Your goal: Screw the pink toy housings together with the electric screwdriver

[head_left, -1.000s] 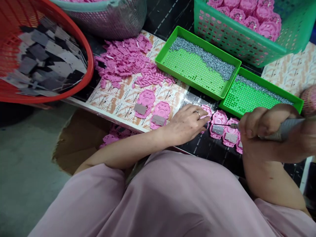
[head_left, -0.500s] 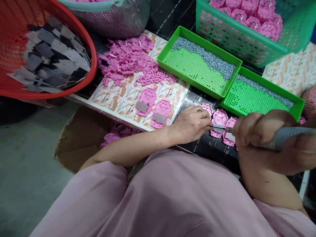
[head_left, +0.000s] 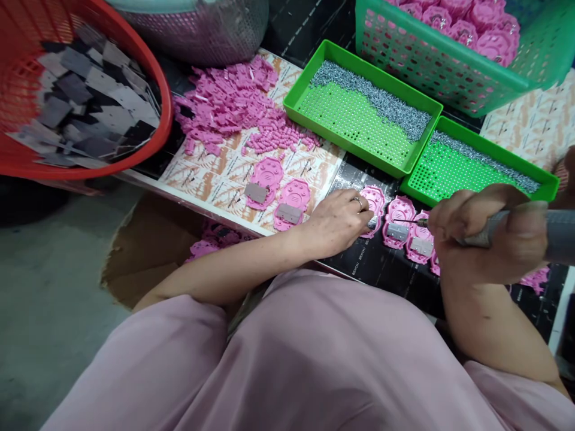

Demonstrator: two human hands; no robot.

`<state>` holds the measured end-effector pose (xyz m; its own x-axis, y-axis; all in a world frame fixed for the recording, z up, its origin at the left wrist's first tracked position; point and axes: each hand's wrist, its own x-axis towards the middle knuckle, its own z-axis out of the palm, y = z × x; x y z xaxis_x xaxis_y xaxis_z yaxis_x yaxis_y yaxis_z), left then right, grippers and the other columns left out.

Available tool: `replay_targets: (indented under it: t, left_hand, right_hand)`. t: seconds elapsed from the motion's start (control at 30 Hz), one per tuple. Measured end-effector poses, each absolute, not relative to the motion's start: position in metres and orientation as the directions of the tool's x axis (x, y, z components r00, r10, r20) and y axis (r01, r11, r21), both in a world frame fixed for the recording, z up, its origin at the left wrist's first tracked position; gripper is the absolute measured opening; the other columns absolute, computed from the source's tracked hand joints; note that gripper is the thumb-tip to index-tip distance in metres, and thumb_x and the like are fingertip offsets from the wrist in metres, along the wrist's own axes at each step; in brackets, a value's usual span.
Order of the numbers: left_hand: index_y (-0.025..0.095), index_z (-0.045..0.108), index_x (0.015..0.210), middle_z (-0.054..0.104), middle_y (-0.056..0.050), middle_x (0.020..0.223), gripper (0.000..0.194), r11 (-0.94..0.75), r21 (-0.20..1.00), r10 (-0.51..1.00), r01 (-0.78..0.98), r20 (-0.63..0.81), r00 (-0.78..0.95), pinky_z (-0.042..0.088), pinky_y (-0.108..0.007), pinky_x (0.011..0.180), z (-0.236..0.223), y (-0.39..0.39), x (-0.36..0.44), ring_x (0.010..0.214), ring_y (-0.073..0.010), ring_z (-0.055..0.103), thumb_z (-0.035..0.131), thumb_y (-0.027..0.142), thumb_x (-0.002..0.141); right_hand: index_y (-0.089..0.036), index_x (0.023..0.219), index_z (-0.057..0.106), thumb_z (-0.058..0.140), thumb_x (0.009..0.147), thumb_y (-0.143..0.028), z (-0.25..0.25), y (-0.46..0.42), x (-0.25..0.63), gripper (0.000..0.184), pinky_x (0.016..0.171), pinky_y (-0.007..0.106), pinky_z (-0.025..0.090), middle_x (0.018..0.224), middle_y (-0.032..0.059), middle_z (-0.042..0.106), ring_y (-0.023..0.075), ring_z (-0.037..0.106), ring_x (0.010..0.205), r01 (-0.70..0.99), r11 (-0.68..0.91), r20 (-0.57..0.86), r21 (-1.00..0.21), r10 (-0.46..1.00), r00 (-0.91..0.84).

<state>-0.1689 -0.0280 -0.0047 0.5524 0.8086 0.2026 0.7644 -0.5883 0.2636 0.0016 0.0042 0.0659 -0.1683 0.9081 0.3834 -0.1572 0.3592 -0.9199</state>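
My right hand (head_left: 494, 233) is wrapped round a grey electric screwdriver (head_left: 559, 236). Its thin bit points left, across the upper part of a pink plastic casing (head_left: 401, 211) with a grey metal plate (head_left: 398, 231) on it. My left hand (head_left: 344, 221), a ring on one finger, rests at the leftmost pink casing (head_left: 374, 202) of the row. Its bent fingers close on that casing's left side and lower plate, and the fingertips are partly hidden. Another casing with a plate (head_left: 422, 246) lies to the right, nearest the screwdriver.
Two green trays (head_left: 354, 140) (head_left: 415, 179) of small screws lie beyond the row. Left of them are a heap of pink parts (head_left: 233, 102) and two plated casings (head_left: 291, 197). A red basket (head_left: 164, 120) holds metal plates; a green basket (head_left: 431, 66) holds pink assemblies.
My left hand has shifted slightly left, from beside the second casing to the leftmost one. The screwdriver bit has lifted from the second casing's plate and moved right.
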Motion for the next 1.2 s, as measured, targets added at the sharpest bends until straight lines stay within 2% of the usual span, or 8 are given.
replay_targets:
  t: [0.23,0.4,0.6,0.87,1.0,1.2]
  left_hand:
    - [0.012,0.069,0.1,0.067,-0.009,0.095,0.02,-0.583,0.273,0.813,0.765,0.188,0.552,0.045,-0.035,0.085,-0.004,-0.027,-0.167,0.097,-0.0226,0.058,0.059,0.027,0.09]
    - [0.014,0.068,0.101,0.067,-0.008,0.095,0.02,-0.574,0.268,0.818,0.774,0.233,0.526,0.045,-0.035,0.084,-0.007,-0.029,-0.166,0.098,-0.0228,0.059,0.06,0.029,0.091]
    - [0.015,0.069,0.098,0.068,-0.007,0.095,0.02,-0.567,0.242,0.823,0.788,0.222,0.523,0.044,-0.035,0.082,-0.006,-0.031,-0.163,0.099,-0.0233,0.059,0.059,0.031,0.091]
    - [0.014,0.068,0.102,0.068,-0.008,0.095,0.024,-0.564,0.184,0.824,0.805,0.197,0.532,0.041,-0.037,0.082,0.0,-0.033,-0.161,0.096,-0.0234,0.058,0.049,0.029,0.095]
    - [0.015,0.068,0.101,0.068,-0.007,0.093,0.022,-0.565,0.15,0.82,0.811,0.21,0.532,0.04,-0.037,0.081,-0.002,-0.034,-0.161,0.093,-0.0226,0.057,0.05,0.025,0.094]
    - [0.015,0.069,0.099,0.068,-0.007,0.091,0.02,-0.564,0.163,0.818,0.809,0.243,0.521,0.039,-0.037,0.082,-0.002,-0.034,-0.159,0.093,-0.0217,0.057,0.052,0.025,0.094]
  right_hand:
    - [-0.019,0.043,0.039,0.057,0.083,-0.042,0.06,0.007,-0.01,0.049,0.028,0.026,0.027,0.038,-0.0038,0.032,0.0081,0.038,0.03,-0.196,0.402,0.437,-0.894,0.88,-0.185]
    - [-0.019,0.044,0.04,0.058,0.082,-0.036,0.054,0.007,-0.014,0.045,0.029,0.024,0.029,0.041,-0.0043,0.033,0.0065,0.037,0.03,-0.195,0.43,0.461,-0.881,0.873,-0.157]
    - [-0.019,0.044,0.04,0.058,0.081,-0.04,0.055,0.009,-0.013,0.047,0.028,0.024,0.027,0.039,-0.0043,0.031,0.0072,0.037,0.03,-0.201,0.415,0.45,-0.888,0.873,-0.189]
    - [-0.018,0.045,0.04,0.058,0.081,-0.034,0.052,0.008,-0.015,0.043,0.027,0.023,0.028,0.041,-0.0045,0.032,0.006,0.036,0.03,-0.224,0.433,0.47,-0.873,0.869,-0.153]
    - [-0.018,0.045,0.04,0.058,0.081,-0.033,0.049,0.009,-0.015,0.043,0.028,0.022,0.029,0.041,-0.0045,0.033,0.0058,0.037,0.03,-0.236,0.433,0.473,-0.87,0.869,-0.145]
    - [-0.018,0.046,0.043,0.06,0.084,-0.039,0.047,0.007,-0.012,0.046,0.031,0.024,0.03,0.042,-0.004,0.034,0.0069,0.039,0.032,-0.213,0.409,0.445,-0.887,0.881,-0.162]
